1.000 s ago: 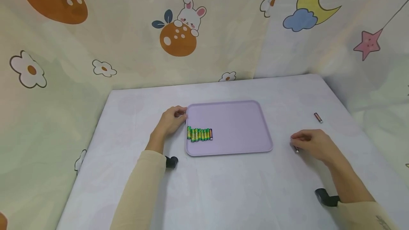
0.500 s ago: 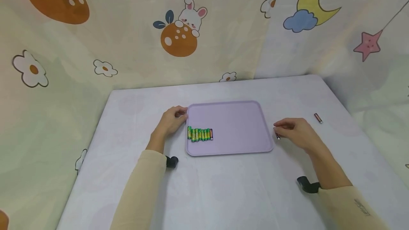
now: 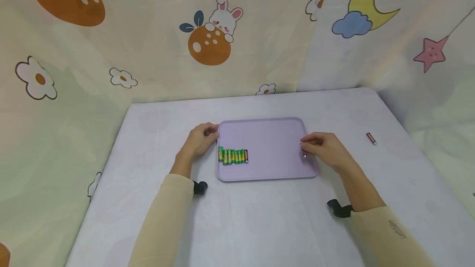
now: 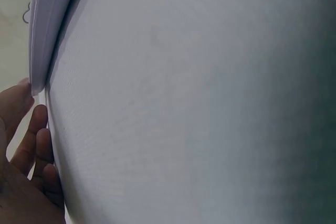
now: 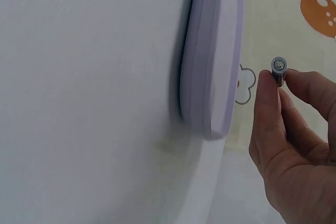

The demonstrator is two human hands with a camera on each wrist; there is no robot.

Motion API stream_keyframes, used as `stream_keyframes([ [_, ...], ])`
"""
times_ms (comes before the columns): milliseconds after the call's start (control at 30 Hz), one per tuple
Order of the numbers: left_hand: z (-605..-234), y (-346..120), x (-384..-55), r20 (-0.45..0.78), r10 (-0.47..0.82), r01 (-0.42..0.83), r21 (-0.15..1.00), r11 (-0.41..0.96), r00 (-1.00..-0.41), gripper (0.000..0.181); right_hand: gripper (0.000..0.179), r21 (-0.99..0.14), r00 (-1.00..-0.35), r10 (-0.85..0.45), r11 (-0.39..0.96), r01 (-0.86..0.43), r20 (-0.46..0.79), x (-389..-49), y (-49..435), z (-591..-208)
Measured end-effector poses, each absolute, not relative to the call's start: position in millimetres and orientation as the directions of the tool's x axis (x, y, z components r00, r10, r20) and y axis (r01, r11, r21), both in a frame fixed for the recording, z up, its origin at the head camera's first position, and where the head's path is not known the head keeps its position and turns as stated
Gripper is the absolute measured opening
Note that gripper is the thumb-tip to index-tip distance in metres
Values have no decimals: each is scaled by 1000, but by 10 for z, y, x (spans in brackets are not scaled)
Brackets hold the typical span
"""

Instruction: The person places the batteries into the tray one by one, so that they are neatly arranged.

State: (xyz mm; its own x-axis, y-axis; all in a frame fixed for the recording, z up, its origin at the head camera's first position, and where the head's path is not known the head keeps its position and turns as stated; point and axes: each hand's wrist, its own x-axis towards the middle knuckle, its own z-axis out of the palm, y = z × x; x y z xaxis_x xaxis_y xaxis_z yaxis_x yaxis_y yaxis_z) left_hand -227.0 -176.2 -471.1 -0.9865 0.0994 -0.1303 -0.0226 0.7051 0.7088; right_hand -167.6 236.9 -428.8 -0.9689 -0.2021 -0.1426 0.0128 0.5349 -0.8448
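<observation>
My right hand (image 3: pixel 326 147) pinches a small dark battery (image 3: pixel 303 150) between thumb and fingertips, over the right side of the lilac tray (image 3: pixel 274 147). In the right wrist view the silver end of that battery (image 5: pixel 279 65) faces the camera, above the tray's rim (image 5: pixel 210 66). My left hand (image 3: pixel 198 141) holds the tray's left edge with thumb and fingertips; the left wrist view has these fingers (image 4: pixel 16 103) at the tray's corner. Several green batteries (image 3: pixel 233 156) lie side by side in the tray's left part, with one dark and copper battery (image 3: pixel 246 156) at the row's right end.
Another copper and dark battery (image 3: pixel 371 138) lies on the white-covered table (image 3: pixel 259 221), right of the tray. A patterned cloth (image 3: pixel 156 32) hangs behind the table. Black camera mounts (image 3: pixel 339 209) show at both wrists.
My right hand has moved left with the battery, from the table at the right to over the tray's right side. My left hand stays at the tray's left edge.
</observation>
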Motion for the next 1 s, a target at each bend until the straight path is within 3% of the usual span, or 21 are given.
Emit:
stream_keyframes([
  [1000,-4713,-1775,-2285,-132,92,-28,707,706,-987,37,25,-816,-938,-245,575,62,-244,-1898,1352,-4514],
])
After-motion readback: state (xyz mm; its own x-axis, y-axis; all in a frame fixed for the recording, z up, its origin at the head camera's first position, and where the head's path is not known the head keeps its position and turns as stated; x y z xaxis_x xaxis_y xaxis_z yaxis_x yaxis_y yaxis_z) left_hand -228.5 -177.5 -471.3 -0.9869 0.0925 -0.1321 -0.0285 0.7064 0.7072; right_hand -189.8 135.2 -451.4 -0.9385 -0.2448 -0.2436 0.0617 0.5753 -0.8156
